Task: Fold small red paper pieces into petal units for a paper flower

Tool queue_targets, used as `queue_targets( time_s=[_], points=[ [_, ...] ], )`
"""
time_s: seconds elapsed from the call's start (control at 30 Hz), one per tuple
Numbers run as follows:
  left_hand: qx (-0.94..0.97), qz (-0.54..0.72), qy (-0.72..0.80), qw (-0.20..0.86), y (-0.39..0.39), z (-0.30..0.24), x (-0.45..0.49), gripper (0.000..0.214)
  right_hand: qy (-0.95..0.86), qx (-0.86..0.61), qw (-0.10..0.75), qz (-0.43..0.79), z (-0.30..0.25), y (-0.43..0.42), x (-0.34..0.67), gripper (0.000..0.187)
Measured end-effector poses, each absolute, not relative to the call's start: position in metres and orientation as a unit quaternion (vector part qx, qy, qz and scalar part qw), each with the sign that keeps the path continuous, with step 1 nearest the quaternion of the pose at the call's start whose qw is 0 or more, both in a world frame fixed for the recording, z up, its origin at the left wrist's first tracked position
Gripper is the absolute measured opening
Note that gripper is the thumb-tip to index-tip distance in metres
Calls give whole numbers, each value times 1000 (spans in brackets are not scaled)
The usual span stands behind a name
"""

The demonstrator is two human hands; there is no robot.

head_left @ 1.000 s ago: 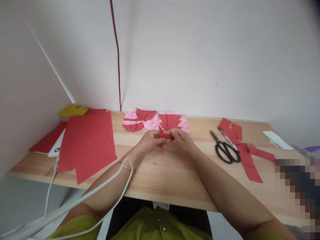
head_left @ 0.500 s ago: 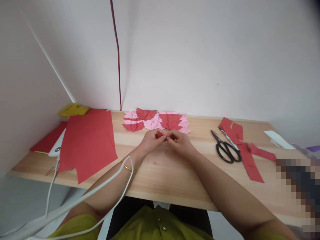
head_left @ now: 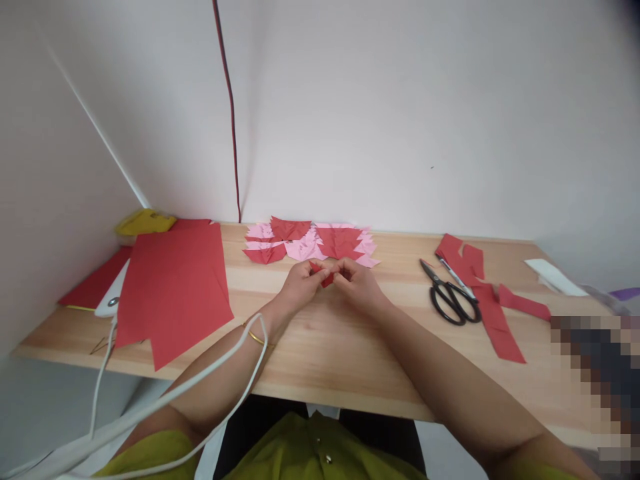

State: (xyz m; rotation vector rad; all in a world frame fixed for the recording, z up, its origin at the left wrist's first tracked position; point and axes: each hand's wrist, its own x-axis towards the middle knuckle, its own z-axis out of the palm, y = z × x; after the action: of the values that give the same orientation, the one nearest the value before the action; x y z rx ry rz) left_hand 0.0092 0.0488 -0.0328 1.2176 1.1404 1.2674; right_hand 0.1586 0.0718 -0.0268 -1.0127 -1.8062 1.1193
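Between my two hands is a small piece of red paper (head_left: 327, 280), mostly covered by my fingers. My left hand (head_left: 302, 285) pinches its left side, and my right hand (head_left: 359, 283) pinches the right. The fingertips of both hands nearly meet above the wooden table (head_left: 320, 353). Just beyond them, against the wall, lie several folded red paper pieces (head_left: 340, 241) and pink paper pieces (head_left: 303, 247) with pointed edges, partly overlapping.
At left, large red paper sheets (head_left: 175, 287) lie over a white power strip (head_left: 107, 297), near a yellow item (head_left: 145, 222). Black-handled scissors (head_left: 453, 303), a pen (head_left: 457, 277) and red paper strips (head_left: 497, 323) lie at right. A white cable (head_left: 200, 363) crosses before my left forearm.
A little more of the red paper shows between my fingertips now, below the pinch. Both hands stay in nearly the same place; the whole view has shifted slightly.
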Motion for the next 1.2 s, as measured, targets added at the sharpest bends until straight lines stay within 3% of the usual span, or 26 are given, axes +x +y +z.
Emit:
queue_targets(
  time_s=[0.4, 0.63, 0.87, 1.2],
  points=[
    [451, 557, 475, 511, 53, -28, 5, 17, -692, -378, 388, 477, -27, 73, 161, 13],
    [519, 495, 511, 474, 51, -30, 7, 12, -730, -399, 385, 401, -30, 71, 159, 16],
    [430, 554, 421, 575, 50, -28, 9, 19, -729, -332, 376, 467, -27, 74, 164, 11],
    [367, 547, 410, 631, 51, -29, 7, 38, -682, -395, 413, 456, -43, 82, 164, 13]
  ],
)
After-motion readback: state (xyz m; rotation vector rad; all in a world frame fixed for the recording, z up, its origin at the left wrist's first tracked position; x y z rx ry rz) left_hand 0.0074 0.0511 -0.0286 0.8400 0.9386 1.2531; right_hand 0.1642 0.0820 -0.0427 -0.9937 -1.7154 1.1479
